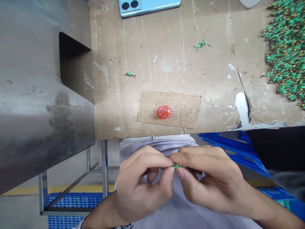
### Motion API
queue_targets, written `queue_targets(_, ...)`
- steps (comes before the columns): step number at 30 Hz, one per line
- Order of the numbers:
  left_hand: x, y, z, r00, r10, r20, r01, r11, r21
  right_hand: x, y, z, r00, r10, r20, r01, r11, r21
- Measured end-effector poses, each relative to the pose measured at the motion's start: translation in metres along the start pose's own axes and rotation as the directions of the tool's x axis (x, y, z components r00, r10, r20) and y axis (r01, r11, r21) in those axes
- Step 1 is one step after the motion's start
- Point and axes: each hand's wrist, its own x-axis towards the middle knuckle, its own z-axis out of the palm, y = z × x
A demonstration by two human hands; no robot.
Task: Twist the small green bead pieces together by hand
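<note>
My left hand (143,184) and my right hand (209,178) meet in front of my lap, below the table's near edge. Both pinch one small green part (176,165) between thumbs and forefingers; most of it is hidden by my fingertips. Above them on the table lies a cardboard pad (186,111) full of tiny holes, with a shiny red blob (164,112) sitting on it. A big heap of the same green parts (286,51) fills the table's right end.
The worn brown table (166,57) carries a few stray green parts (202,44), one lone part (130,74) and a light blue phone (147,6) at the far edge. A grey metal housing (43,95) stands at left. Blue plastic crates (228,146) lie below.
</note>
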Motion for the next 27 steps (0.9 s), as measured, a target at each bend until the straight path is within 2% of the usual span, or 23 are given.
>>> queue_targets(6,-0.003,0.0,0.004,0.998,-0.07,-0.007,0.07,0.997,-0.012,0.0,0.006,0.008,1.0,-0.008,-0.028,0.008,1.0,0.015)
queue_targets(12,-0.005,-0.007,0.005,0.987,-0.162,0.023,0.163,0.979,-0.124,0.0,0.011,0.013,0.997,-0.047,-0.058,0.047,0.999,-0.005)
queue_targets(19,-0.005,-0.017,0.006,0.993,-0.111,0.032,0.115,0.981,-0.159,-0.003,0.015,0.014,0.999,-0.035,-0.008,0.035,0.998,-0.046)
queue_targets(23,-0.008,-0.017,0.006,0.992,-0.119,0.051,0.128,0.97,-0.206,-0.004,0.015,0.016,1.0,-0.016,0.015,0.015,0.999,0.041)
queue_targets(27,-0.008,-0.017,0.008,0.989,-0.144,0.043,0.15,0.968,-0.201,-0.004,0.013,0.019,1.0,0.018,-0.023,-0.016,0.997,0.076)
